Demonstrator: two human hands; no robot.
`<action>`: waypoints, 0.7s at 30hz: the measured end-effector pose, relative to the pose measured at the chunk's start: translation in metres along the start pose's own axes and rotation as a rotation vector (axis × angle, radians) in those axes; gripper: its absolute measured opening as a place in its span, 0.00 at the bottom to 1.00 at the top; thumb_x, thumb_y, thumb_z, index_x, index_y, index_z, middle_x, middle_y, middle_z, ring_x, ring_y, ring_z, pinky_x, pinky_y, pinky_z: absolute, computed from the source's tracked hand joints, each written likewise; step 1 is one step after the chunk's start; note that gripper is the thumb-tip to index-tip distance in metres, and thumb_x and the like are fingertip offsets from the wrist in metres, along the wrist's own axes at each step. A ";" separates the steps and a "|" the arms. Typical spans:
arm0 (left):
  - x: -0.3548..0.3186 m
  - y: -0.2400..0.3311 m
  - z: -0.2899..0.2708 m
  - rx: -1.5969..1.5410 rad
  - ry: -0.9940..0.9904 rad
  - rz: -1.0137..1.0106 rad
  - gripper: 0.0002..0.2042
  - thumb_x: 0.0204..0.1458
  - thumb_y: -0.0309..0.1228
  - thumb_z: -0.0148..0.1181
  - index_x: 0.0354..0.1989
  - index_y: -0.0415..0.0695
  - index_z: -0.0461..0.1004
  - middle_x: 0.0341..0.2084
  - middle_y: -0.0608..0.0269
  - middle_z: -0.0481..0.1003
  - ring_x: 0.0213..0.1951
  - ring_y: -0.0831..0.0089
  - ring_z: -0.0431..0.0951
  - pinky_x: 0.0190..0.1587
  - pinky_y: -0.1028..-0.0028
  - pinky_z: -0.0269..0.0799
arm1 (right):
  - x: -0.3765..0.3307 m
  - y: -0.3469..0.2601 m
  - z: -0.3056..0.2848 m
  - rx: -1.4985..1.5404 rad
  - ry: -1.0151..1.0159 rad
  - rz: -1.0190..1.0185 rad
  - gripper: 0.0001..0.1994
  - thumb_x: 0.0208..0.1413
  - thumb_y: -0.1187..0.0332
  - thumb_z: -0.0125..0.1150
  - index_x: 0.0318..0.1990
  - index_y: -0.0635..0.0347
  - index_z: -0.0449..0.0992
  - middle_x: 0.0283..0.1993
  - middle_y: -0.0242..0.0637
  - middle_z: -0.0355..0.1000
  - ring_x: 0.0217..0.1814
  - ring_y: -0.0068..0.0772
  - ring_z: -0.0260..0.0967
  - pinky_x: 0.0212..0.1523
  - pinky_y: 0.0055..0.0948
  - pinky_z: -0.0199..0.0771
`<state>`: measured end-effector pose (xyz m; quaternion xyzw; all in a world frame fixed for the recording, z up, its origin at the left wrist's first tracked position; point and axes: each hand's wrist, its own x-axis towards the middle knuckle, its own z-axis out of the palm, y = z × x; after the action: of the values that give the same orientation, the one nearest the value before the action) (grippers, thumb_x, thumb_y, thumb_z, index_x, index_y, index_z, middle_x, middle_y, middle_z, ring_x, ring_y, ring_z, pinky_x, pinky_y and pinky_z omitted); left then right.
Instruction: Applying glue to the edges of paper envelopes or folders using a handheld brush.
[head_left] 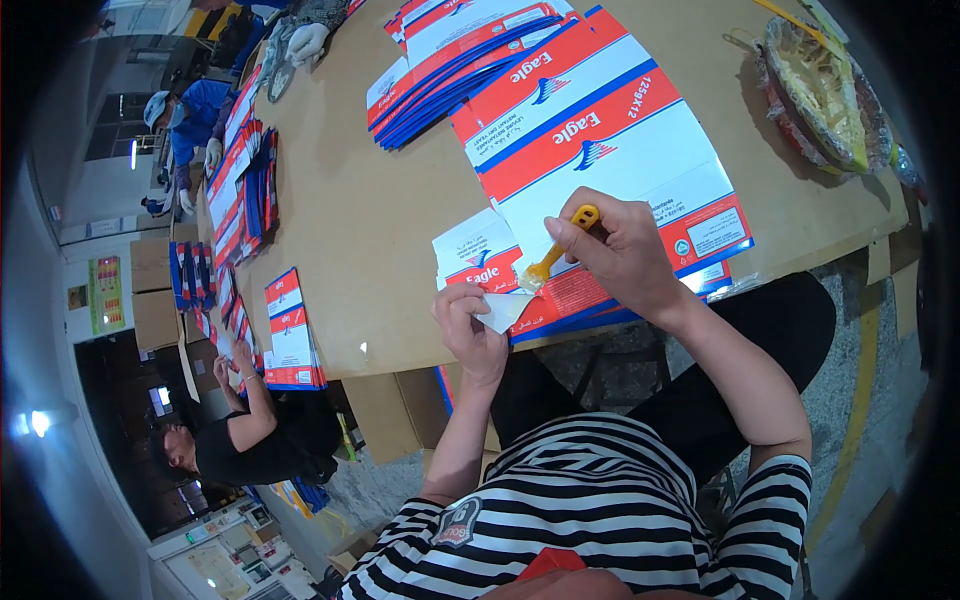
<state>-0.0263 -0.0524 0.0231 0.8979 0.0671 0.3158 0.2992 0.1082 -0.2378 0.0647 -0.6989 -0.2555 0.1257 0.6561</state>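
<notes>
In front of me at the table's edge lies a flat printed carton [600,160] in white, red and blue. My left hand [472,335] pinches a lifted carton flap [507,312], whose pale underside shows. Gripped in my right hand [635,260] is a brush with a yellow handle [583,217]. Its pale, paste-coated tip [531,279] meets the carton just beside the lifted flap. More flat cartons lie partly hidden beneath this one.
A fanned stack of flat cartons [455,85] lies farther up the table [350,190]. At the right stands a plastic-lined bowl [800,110] of cream-coloured paste. Carton piles [293,345] line the left side, where co-workers [245,430] handle cartons. Cardboard boxes [385,415] stand below the table.
</notes>
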 end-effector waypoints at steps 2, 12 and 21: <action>0.001 0.001 0.000 -0.004 0.000 -0.009 0.13 0.38 0.17 0.62 0.26 0.46 0.63 0.32 0.61 0.70 0.38 0.64 0.68 0.43 0.69 0.60 | 0.000 0.003 0.001 -0.026 -0.019 -0.008 0.14 0.62 0.60 0.54 0.28 0.60 0.71 0.21 0.33 0.71 0.25 0.19 0.74 0.23 0.14 0.70; 0.001 -0.001 0.001 -0.008 0.003 0.012 0.14 0.36 0.15 0.61 0.27 0.45 0.63 0.32 0.60 0.71 0.38 0.63 0.68 0.43 0.69 0.61 | 0.003 0.004 0.000 0.076 0.018 -0.008 0.14 0.61 0.61 0.55 0.27 0.62 0.71 0.18 0.32 0.68 0.20 0.18 0.68 0.20 0.17 0.64; 0.012 0.007 0.006 -0.096 -0.030 -0.094 0.15 0.45 0.16 0.61 0.41 0.41 0.67 0.44 0.52 0.70 0.52 0.54 0.68 0.54 0.65 0.64 | 0.015 -0.015 -0.035 0.387 0.517 0.004 0.10 0.60 0.61 0.58 0.32 0.57 0.73 0.22 0.27 0.67 0.22 0.10 0.65 0.22 0.11 0.65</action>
<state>-0.0137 -0.0575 0.0294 0.8831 0.0895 0.2907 0.3571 0.1362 -0.2599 0.0859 -0.5705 -0.0504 -0.0084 0.8197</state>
